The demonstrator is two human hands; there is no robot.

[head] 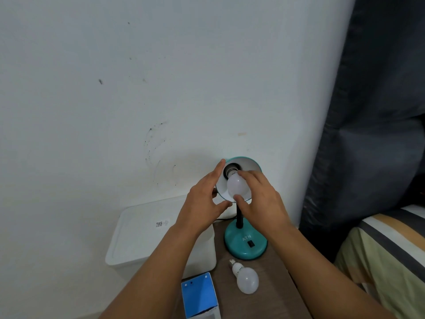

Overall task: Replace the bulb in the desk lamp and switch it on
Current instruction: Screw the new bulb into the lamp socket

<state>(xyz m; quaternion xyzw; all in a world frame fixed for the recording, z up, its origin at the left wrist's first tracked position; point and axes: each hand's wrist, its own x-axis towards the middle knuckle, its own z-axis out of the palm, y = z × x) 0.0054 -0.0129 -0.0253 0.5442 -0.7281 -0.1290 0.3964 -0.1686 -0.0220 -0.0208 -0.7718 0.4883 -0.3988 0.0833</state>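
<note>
Head view looks down on a teal desk lamp [245, 244] standing on a wooden bedside surface [271, 284], its shade [249, 164] tipped toward the camera; a white bulb [235, 185] sits at the socket [230, 170], base in the socket mouth and dome pointing down and toward the person, so its long axis runs along the shade's own axis; the right hand [259, 199] holds it, fingertips on the neck and thumb under the dome; the left hand [202, 201] is spread wide along the shade's left rim, seemingly steadying it; whether the threads are seated cannot be told. A second bulb [246, 278] lies on its side before the base, well apart from both hands; the rocker switch [251, 244] on the base is nearer the right hand.
</note>
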